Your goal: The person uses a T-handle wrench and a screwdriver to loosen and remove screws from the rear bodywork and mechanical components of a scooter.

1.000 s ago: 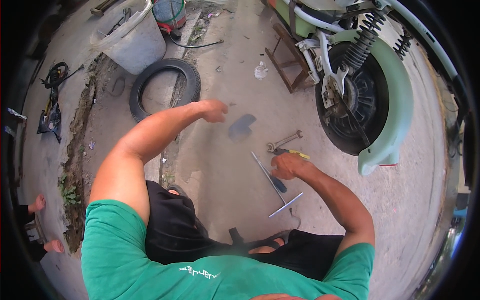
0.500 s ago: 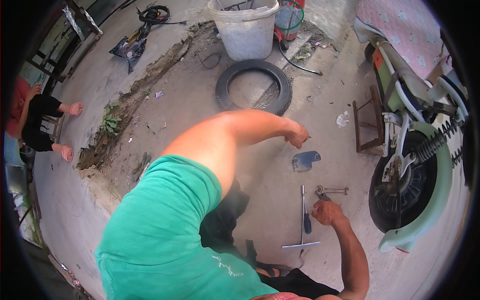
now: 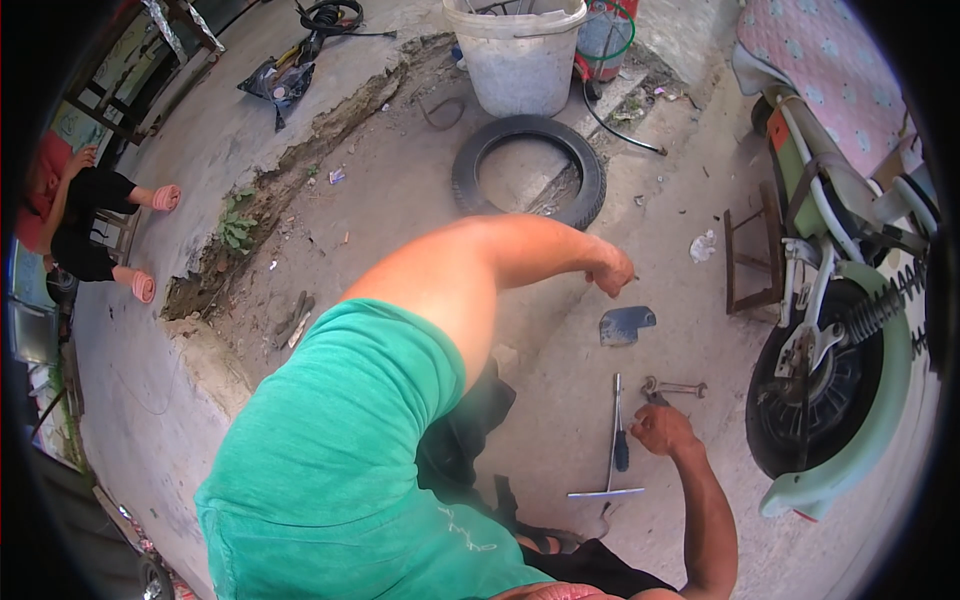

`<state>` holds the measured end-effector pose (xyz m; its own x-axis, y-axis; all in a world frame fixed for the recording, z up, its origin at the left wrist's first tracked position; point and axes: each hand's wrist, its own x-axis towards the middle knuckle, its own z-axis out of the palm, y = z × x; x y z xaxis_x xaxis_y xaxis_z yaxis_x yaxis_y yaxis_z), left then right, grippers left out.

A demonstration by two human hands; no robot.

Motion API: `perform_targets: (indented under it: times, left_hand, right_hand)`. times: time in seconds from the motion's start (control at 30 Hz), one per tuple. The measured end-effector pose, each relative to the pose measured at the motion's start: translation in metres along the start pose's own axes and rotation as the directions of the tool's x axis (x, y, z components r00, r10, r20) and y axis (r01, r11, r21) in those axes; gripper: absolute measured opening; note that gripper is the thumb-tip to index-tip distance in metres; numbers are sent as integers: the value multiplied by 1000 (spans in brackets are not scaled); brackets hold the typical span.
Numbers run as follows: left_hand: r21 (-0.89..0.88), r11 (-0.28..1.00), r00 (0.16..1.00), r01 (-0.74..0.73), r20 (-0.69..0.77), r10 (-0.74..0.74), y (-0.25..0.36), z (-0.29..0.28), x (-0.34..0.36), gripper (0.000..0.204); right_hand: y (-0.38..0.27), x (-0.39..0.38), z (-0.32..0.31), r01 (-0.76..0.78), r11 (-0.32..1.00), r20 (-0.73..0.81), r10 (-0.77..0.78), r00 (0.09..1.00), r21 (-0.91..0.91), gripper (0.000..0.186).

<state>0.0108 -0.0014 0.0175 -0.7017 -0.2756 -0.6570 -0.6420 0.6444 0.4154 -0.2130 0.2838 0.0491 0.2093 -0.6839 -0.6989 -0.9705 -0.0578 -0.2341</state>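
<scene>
My left hand reaches out on a bare arm above the concrete floor, fingers curled, with a small dark tip showing past them. Just below it lies a dark blue flat plate with a notched corner. Closed fingers mark my right hand, where the dark end of a tool sticks out toward an open-ended wrench on the floor. What each hand grips is mostly hidden. Left of the right hand lie a T-handle wrench and a screwdriver with a dark handle.
A black tyre lies flat before a white bucket. At right stands a green two-wheeler with its rear wheel, beside a small wooden stool. A broken concrete edge runs along the left. Another person sits at far left.
The whole scene has shifted slightly rightward in the picture. Both hands keep nearly the same places relative to the blue plate and the tools.
</scene>
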Motion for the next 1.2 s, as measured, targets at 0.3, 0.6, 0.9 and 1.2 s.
perform_targets:
  times: [0.3, 0.6, 0.9, 1.2]
  left_hand:
    - [14, 1000, 1000, -7, -7, 7, -6, 7, -2, 37]
    - [126, 992, 1000, -19, 1, 19, -30, 18, 24, 54]
    - [124, 992, 998, -35, -43, 41, -5, 6, 10, 55]
    - [146, 987, 990, -66, -112, 83, -16, 12, 8, 55]
  right_hand:
    - [0, 3, 9, 13, 1000, -38, -12, 999, 9, 36]
    - [4, 9, 10, -33, 999, 39, 32, 999, 28, 47]
    - [24, -4, 15, 70, 996, -49, -67, 997, 63, 42]
    - [14, -2, 8, 55, 996, -43, -52, 998, 67, 40]
